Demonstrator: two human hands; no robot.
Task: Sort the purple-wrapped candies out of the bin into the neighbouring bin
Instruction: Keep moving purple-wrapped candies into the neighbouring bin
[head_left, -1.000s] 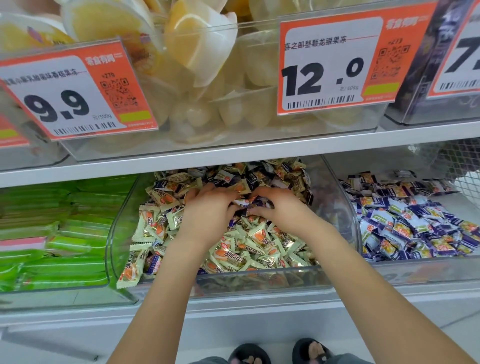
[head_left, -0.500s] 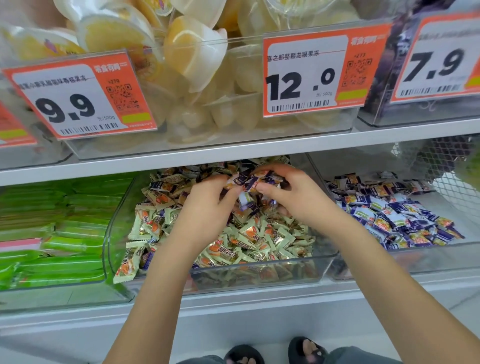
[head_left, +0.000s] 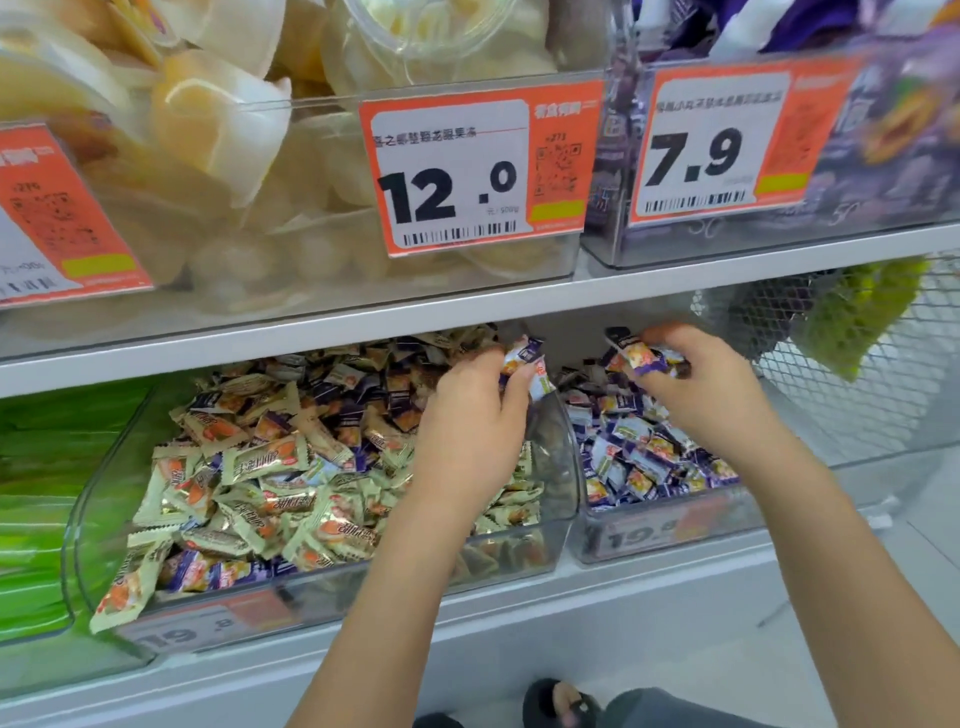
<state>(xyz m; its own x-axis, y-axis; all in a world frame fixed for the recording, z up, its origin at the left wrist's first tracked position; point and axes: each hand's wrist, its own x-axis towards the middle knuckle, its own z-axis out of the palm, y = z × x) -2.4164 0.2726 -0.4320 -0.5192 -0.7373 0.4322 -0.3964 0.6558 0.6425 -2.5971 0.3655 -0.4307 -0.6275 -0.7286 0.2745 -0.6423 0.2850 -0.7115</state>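
**Both hands hold purple candies at the divide between the two bins**

While the left hand (head_left: 470, 415) sits over the right end of the mixed bin (head_left: 332, 582), its curled fingers hold a few purple-wrapped candies (head_left: 524, 358) right above the wall shared with the next bin. Right hand (head_left: 696, 384) is over the neighbouring bin (head_left: 660, 535), fingers curled round another small bunch of purple candies (head_left: 641, 356), held above the pile there, not touching it. Both grips are narrow, pinching wrappers; exact count in either hand can't be told, blur.

Mixed bin: mostly cream-and-orange wrapped candies (head_left: 265, 462), with more purple ones scattered among them, some along the front bottom edge. One cream candy hangs over the front left lip. Neighbouring bin holds a pile of purple wrapped candies (head_left: 644, 457).

Green packs (head_left: 36, 467) fill the bin to the left. Upper shelf (head_left: 363, 322) carries clear bins of pale jelly cups (head_left: 218, 130) and purple packs, with orange price tags reading 12.0 (head_left: 478, 171) and 7.9 (head_left: 722, 145). Wire mesh basket (head_left: 857, 374) stands to the far right. Sandalled feet show at the bottom edge.
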